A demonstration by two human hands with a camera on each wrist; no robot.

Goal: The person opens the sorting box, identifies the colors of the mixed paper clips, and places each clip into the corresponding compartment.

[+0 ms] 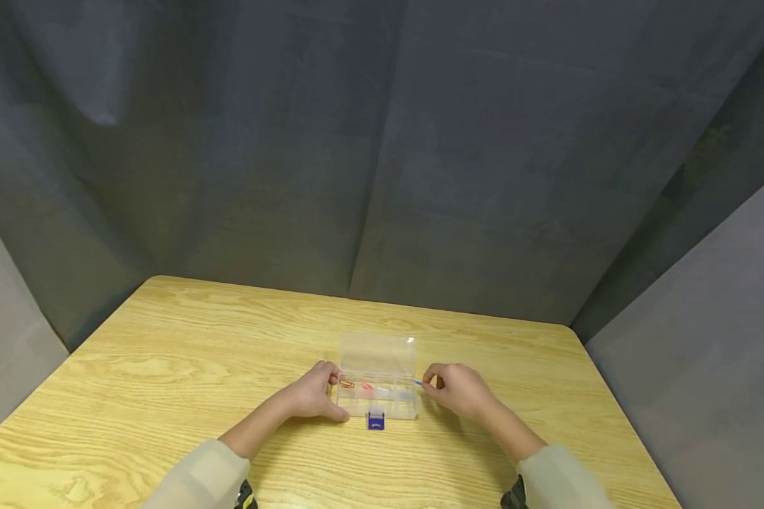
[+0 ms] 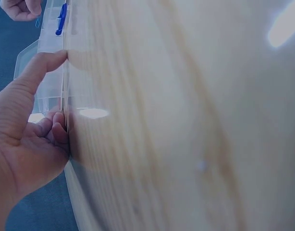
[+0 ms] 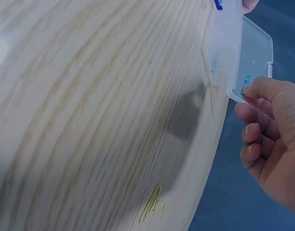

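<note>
A clear plastic compartment box [image 1: 378,396] lies on the wooden table [image 1: 165,367], its lid [image 1: 378,351] folded back and its blue latch [image 1: 376,420] facing me. Red and orange clips [image 1: 355,385] lie in its left compartments. My left hand [image 1: 331,393] grips the box's left end, the thumb [image 2: 42,67] on the wall and the curled fingers [image 2: 56,130] at the lower edge. At the box's right end, my right hand [image 1: 427,384] pinches a small blue clip [image 3: 245,86] between thumb and forefinger, just over the box's rim [image 3: 234,94].
A yellow paper clip [image 3: 151,206] lies loose on the table near the right hand. Dark grey cloth [image 1: 382,141] hangs behind and beside the table. The table's edges lie far from the box on every side.
</note>
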